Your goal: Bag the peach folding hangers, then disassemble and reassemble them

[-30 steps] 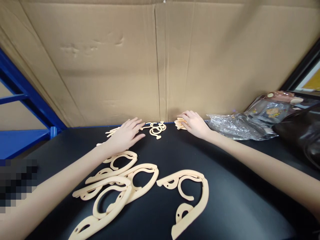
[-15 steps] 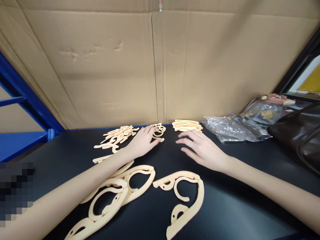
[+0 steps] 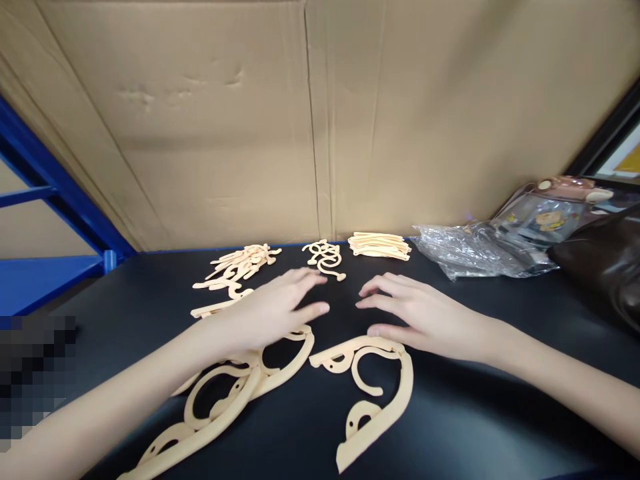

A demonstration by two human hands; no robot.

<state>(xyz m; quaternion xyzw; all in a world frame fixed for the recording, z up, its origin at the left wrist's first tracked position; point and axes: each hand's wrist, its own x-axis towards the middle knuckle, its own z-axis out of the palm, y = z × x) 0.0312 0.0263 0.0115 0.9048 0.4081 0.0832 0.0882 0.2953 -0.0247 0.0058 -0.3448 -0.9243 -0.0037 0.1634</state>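
Both hands hover over the black table [image 3: 465, 427] and hold nothing. My left hand [image 3: 275, 307], fingers apart, is above several overlapping cream folding hangers [image 3: 235, 407], partly hiding them. My right hand [image 3: 405, 307] is open too, its thumb close to the top of a single folded hanger [image 3: 400, 393]; whether it touches I cannot tell. Beyond my left hand lies a loose heap of cream hanger arms [image 3: 245, 260]. Small cream hooks [image 3: 325, 253] are piled at the back middle. To their right sits a neat stack of cream strips [image 3: 380, 245].
A clear plastic bag [image 3: 475, 250] lies at the back right, beside a transparent pouch [image 3: 550, 213] and a dark brown leather-like bag [image 3: 605, 260]. Cardboard [image 3: 225, 133] walls off the far edge. A blue metal frame [image 3: 60, 187] stands at the left.
My left hand has drawn back from the hook pile toward me, uncovering the hooks. My right hand has also come nearer, down toward the single hanger. The view has tilted slightly downward.
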